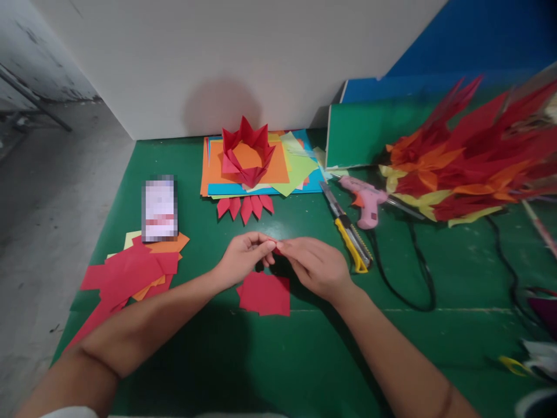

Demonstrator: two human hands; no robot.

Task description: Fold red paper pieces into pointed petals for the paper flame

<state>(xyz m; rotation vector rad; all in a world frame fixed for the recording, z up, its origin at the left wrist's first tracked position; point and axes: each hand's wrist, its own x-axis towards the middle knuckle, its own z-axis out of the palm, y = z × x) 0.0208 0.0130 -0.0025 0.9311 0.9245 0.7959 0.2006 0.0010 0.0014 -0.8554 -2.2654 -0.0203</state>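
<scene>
My left hand (246,255) and my right hand (319,264) meet above the middle of the table, fingertips pinched together on a small piece of red paper (275,242). Most of that piece is hidden by my fingers. Just below them lies a small stack of red paper squares (265,295). Beyond my hands, several folded red paper petals (246,208) rest in a row. Behind these, a ring of folded red paper points (235,165) sits on a pile of coloured paper sheets (209,174).
Left are a phone (159,209) and red and orange paper scraps (130,273). To the right lie a yellow utility knife (352,244) and a pink glue gun (365,200) with a black cord. Red and orange paper flowers (474,168) fill the far right. A white panel (261,52) stands behind.
</scene>
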